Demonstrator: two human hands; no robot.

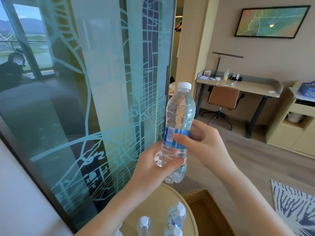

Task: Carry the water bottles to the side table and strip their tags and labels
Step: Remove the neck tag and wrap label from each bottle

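I hold a clear water bottle (179,114) with a white cap upright in front of me, above the round side table (153,206). My left hand (151,166) grips its lower part from the left. My right hand (202,142) wraps the middle, thumb pressed on the blue label (170,136) with a barcode. On the table below stand more bottles: a bare one (144,226) and two with blue and white labels (178,214), the nearer labelled bottle (175,232) cut by the frame's bottom edge.
A glass panel (102,99) with a map pattern rises close on the left. A woven brown tray (204,210) sits beside the table. A desk (238,86) with a brown chair (223,99) stands across the wooden floor. A patterned rug (293,206) lies at right.
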